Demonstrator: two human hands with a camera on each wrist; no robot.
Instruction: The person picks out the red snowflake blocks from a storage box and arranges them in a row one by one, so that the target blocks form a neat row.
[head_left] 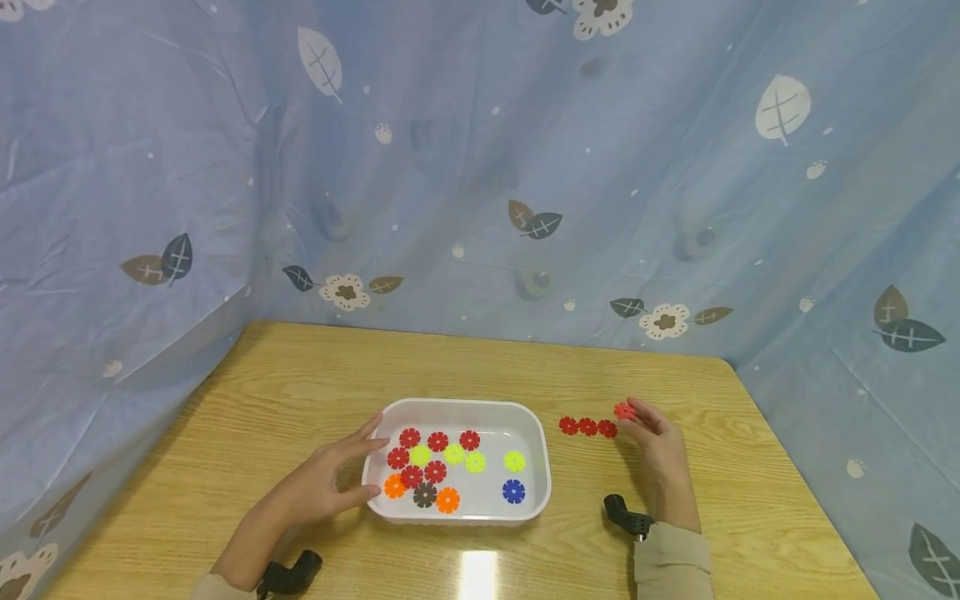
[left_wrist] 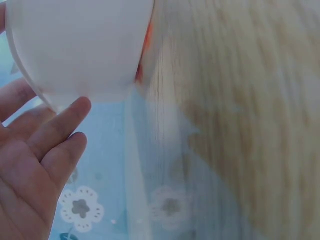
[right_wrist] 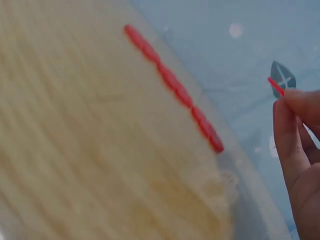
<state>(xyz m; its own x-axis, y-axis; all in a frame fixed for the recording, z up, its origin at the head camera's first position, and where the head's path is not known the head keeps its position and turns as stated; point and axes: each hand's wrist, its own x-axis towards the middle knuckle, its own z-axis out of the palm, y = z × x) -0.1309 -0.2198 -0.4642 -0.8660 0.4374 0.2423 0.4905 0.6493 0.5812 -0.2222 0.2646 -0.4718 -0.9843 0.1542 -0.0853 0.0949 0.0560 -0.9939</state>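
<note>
My left hand [head_left: 318, 479] rests at the left end of a white plastic tray [head_left: 542, 454], fingers spread and fairly straight, thumb and fingertips touching its rim. In the left wrist view, two fingertips lie against the outside of the tray wall [left_wrist: 85, 50]. My right hand [head_left: 663, 446] pinches a red notched plastic disc [head_left: 624, 411] between thumb and fingertips, raised above the table. Just left of it, three red discs [head_left: 588, 427] lie in a row, edge to edge; in the right wrist view this red row [right_wrist: 175, 87] appears edge-on.
Inside the tray lie several red discs [head_left: 469, 440], several yellow discs [head_left: 514, 462], two orange discs [head_left: 447, 500], a dark disc [head_left: 424, 495] and a blue disc [head_left: 513, 492]. A wooden table [head_left: 337, 358] carries everything; patterned blue cloth [head_left: 450, 167] hangs behind and at both sides.
</note>
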